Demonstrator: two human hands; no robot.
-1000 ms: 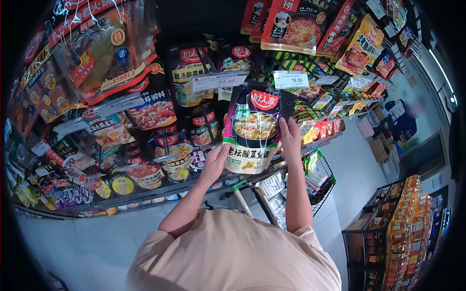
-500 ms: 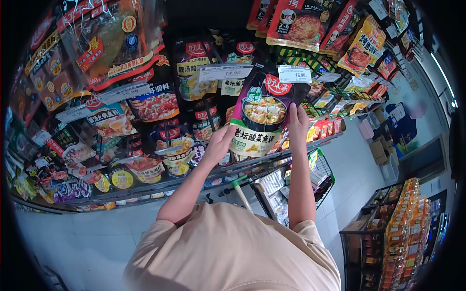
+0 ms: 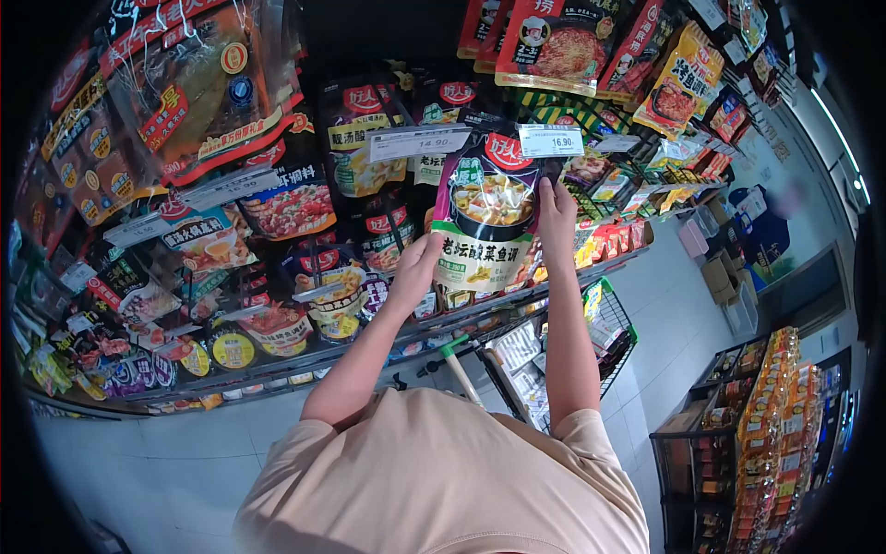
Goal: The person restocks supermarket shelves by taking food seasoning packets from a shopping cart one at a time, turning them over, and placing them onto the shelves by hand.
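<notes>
Upright between my hands is a black seasoning pouch [image 3: 486, 217] with a red logo, a picture of a pot of food and a pale green-edged lower band. My left hand [image 3: 417, 268] grips its lower left edge, and my right hand [image 3: 556, 217] grips its right edge, thumb on the front. The pouch's top is close to a price tag [image 3: 551, 141] reading 16.90, which overlaps its upper right corner. Another tag [image 3: 420, 143], reading 14.90, hangs at the upper left, in front of similar dark pouches [image 3: 365, 148] on the rack.
Hanging packets fill the shelves, including a large red-edged bag [image 3: 208, 92] and a red packet [image 3: 556, 46]. Below the shelf edge stands a shopping cart [image 3: 517, 360]. At right are a person in dark clothing [image 3: 761, 231], cardboard boxes [image 3: 724, 277] and a stocked display rack [image 3: 711, 434].
Over the last second, both hands have lifted the pouch slightly closer to the shelf tags. It tilted, shifted right, then came back left and more upright.
</notes>
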